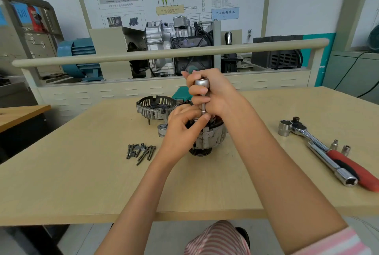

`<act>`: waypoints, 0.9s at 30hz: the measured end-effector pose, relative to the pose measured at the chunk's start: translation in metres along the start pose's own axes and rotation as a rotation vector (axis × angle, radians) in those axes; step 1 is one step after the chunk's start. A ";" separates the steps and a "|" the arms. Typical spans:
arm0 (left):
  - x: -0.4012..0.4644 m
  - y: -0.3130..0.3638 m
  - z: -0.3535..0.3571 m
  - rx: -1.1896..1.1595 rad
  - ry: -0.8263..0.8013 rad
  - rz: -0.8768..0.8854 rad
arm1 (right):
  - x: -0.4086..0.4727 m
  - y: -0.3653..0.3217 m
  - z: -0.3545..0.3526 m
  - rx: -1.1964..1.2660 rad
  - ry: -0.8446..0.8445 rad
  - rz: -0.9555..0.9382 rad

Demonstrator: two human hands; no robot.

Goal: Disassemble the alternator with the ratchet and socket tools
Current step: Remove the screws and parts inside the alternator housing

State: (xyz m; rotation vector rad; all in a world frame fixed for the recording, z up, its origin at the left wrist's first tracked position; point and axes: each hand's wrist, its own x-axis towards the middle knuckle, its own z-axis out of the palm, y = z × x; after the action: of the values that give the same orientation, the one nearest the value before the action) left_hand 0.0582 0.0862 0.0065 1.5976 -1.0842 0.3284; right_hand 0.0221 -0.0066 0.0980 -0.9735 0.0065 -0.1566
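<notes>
Alternator (pixel 207 138) upright on counter (pixel 82 172), pulley down. Right hand (pixel 213 92) grip wrapped round driver (pixel 203 95), socket on top fastener. Left hand (pixel 182 125) pinches body near shaft. Keep driver vertical, brace housing, turn steadily.

Alternator body (pixel 209 142): upper part covered by both hands; only the lower housing and pulley show.
Driver tool (pixel 203 99): shaft mostly wrapped by the right hand (pixel 213 92); its tip, and what it engages, hidden behind the left hand (pixel 182 125). Green handle end barely visible above the fingers.
Green case (pixel 181 94): only 1 corner shows behind the hands.
Red-handled ratchet (pixel 352 167): handle end cut off by the right edge.
Bolts (pixel 140 152): piled and overlapping; count uncertain.
Small metal part (pixel 162 129): partly behind the left hand; kind unclear.
2 small sockets (pixel 340 146): sizes too small to read.
</notes>
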 end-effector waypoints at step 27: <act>0.001 0.004 0.003 -0.004 0.038 -0.011 | -0.002 0.008 0.011 -0.069 0.215 -0.159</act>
State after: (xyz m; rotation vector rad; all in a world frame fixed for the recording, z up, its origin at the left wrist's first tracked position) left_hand 0.0546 0.0832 0.0090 1.5874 -1.0458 0.3484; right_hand 0.0222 0.0072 0.0981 -1.0221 0.1326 -0.4086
